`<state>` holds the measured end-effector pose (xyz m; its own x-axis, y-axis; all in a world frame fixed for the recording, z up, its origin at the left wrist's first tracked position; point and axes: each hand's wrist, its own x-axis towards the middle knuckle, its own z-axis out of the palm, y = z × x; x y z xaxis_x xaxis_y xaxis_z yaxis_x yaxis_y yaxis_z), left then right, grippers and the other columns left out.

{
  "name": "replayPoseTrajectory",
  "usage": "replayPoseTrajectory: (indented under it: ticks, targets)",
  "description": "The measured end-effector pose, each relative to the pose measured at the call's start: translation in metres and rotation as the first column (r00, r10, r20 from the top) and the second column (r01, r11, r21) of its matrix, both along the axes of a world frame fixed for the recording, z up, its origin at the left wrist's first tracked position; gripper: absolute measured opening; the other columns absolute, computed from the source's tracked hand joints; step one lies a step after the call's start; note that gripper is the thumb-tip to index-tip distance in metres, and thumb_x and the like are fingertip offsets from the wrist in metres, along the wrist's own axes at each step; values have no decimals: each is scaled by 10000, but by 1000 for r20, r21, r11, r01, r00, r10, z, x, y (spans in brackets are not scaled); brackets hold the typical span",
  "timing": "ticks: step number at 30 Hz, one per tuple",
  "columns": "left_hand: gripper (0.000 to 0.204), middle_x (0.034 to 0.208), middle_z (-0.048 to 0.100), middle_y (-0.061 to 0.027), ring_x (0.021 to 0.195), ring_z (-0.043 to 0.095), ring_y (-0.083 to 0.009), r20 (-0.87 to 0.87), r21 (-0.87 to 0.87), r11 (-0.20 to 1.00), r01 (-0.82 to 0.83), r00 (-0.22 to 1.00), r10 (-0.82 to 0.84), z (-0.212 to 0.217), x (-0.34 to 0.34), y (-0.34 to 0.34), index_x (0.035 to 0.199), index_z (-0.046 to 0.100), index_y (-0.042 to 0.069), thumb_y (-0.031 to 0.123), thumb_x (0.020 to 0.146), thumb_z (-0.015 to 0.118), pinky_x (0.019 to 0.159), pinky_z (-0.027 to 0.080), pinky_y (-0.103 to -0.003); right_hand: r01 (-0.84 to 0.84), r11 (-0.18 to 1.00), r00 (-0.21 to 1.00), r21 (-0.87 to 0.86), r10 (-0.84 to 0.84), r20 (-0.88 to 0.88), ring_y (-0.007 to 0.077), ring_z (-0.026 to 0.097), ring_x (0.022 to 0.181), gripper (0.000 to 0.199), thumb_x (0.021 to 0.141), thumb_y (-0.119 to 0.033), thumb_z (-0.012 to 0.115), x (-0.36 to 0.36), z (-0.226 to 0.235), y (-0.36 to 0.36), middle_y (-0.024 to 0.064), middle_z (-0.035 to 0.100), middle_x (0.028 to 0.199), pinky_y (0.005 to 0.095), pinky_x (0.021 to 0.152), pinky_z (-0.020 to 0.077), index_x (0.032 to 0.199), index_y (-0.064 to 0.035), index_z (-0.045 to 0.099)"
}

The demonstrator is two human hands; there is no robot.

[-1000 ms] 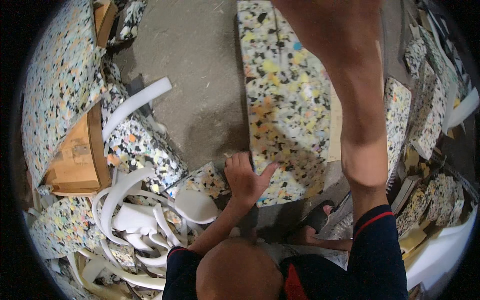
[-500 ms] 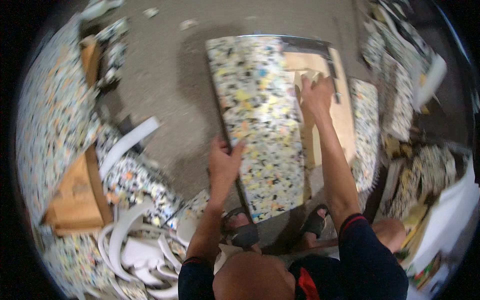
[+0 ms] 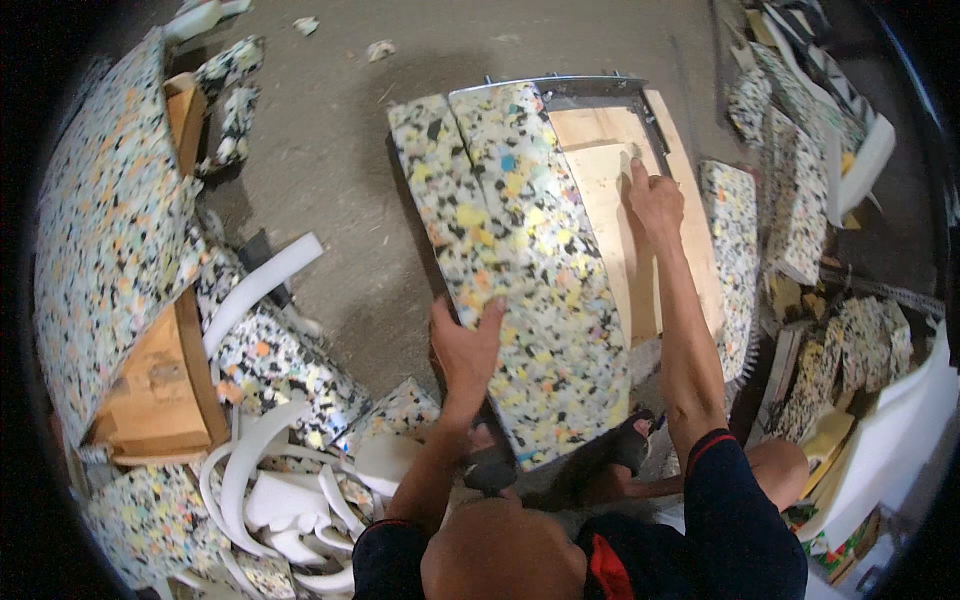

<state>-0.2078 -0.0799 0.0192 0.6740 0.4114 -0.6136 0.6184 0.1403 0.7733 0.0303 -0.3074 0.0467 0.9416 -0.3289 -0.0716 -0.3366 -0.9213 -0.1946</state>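
Clearly, the relation that matters for us is that the speckled foam slab (image 3: 545, 320) lies between our two hands, straight ahead, its long axis running away from us and leaning left toward the far end, where a slit splits it lengthwise. Our left hand (image 3: 465, 350) is the nearer one: it sits at the slab's left long edge, closer to the near end than the far, with the thumb laid on top and spread well away from the fingers, which go over the side. How firmly those fingers close there we cannot fairly say, since the edge hides them. Our right hand (image 3: 657, 205) is apart from the slab, to its right and further forward, over the pale wooden panel (image 3: 595, 165) that shows beside the slab's right long edge. It is partly curled, the forefinger stretched forward toward the panel, the rest folded in; whether it pinches anything we cannot tell. Beyond the panel, a dark metal frame (image 3: 650, 118) curves around its far corner, so the slab covers the left of this assembly and leaves bare wood under our right hand.
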Motion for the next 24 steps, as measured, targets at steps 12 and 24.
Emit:
replayPoseTrajectory:
  ticks: [12,24]
  targets:
    - [590,1039,670,-218,901,699,-311,-7,48,909,413,911,-413,-5,-25,-22,1125,588,-51,403,835,828,763,558,-396,-900,436,417,4,858,301,393,694,928,438,978,-348,648,73,2,169,195,735,1023,512,867,528,1295,-46,659]
    - [667,1575,442,-150,1500,345,-353,-66,886,181,427,503,-862,4,58,167,1493,481,33,290,921,709,1235,273,-483,-989,86,96,116,992,81,364,265,1527,877,922,-643,554,-87,-31,162,149,322,1640,673,1193,184,1527,-25,409]
